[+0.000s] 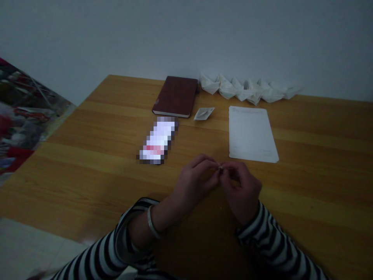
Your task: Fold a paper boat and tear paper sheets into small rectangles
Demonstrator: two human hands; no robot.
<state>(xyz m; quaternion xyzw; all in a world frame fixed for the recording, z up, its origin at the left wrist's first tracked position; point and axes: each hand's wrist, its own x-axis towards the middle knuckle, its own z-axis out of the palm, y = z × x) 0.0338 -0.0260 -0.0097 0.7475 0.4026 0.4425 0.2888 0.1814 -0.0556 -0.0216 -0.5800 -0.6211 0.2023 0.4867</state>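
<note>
My left hand (196,182) and my right hand (241,190) meet over the near middle of the wooden table (87,155), fingertips pinched together. Between them shows a tiny pale object (220,168) that I cannot make out. Both wrists come out of black-and-white striped sleeves, and a bracelet (152,223) circles the left wrist. A stack of white paper (251,134) lies just beyond the right hand. A small folded paper piece (204,113) rests further back.
A dark red notebook (176,96) lies at the back of the table. A row of several folded white paper shapes (250,90) lines the wall. A blurred-out flat object (157,140) sits left of centre. Patterned fabric (23,116) shows at far left.
</note>
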